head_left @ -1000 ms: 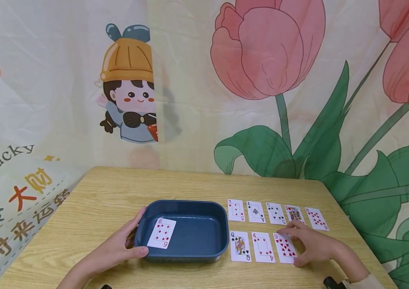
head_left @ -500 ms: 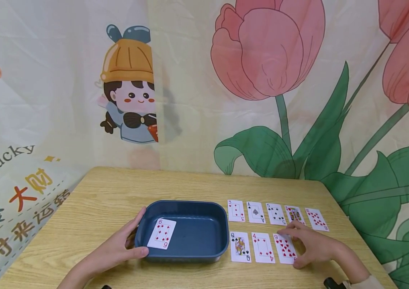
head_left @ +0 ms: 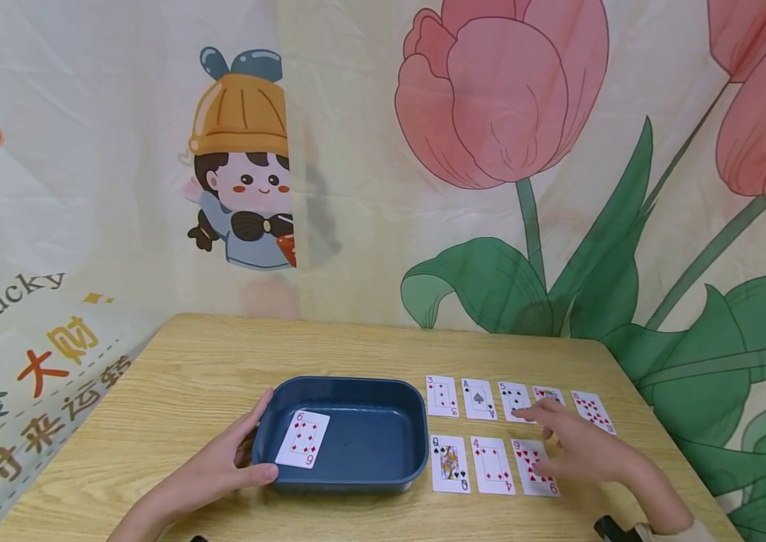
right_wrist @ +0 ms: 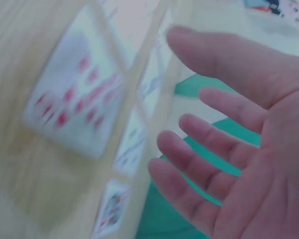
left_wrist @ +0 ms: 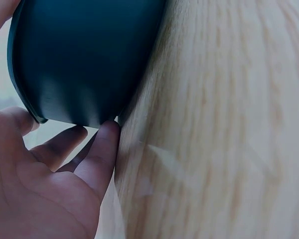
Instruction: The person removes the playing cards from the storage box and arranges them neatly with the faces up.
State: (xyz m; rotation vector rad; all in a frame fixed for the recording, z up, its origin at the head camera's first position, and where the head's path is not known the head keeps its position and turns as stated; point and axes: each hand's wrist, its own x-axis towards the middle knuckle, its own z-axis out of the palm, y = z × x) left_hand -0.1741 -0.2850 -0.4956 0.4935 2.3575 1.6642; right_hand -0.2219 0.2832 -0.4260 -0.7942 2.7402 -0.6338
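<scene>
A dark blue rectangular tray (head_left: 372, 448) stands on the table, with a six of diamonds playing card (head_left: 303, 439) lying face up inside at its left end. My left hand (head_left: 220, 459) spans the tray's left end, fingertips and thumb touching its outer wall; the left wrist view shows fingertips against that wall near the tabletop. Over the nine of hearts (head_left: 525, 455) hovers my right hand (head_left: 582, 444), holding nothing. Its fingers are spread and reach toward the back row, partly covering a face card (head_left: 548, 393). In the right wrist view, thumb and fingers stand apart from the cards.
Left of the nine lie the four of diamonds (head_left: 493, 465) and queen of spades (head_left: 450, 464). The back row includes a three of diamonds (head_left: 442, 396), ace of spades (head_left: 478, 399), five of spades (head_left: 515, 393) and ten of hearts (head_left: 593, 411). A printed curtain (head_left: 356, 248) hangs behind.
My right hand has lifted off the nine of hearts and shifted left and up, its fingers now reaching over the back row. The left hand and tray look unmoved.
</scene>
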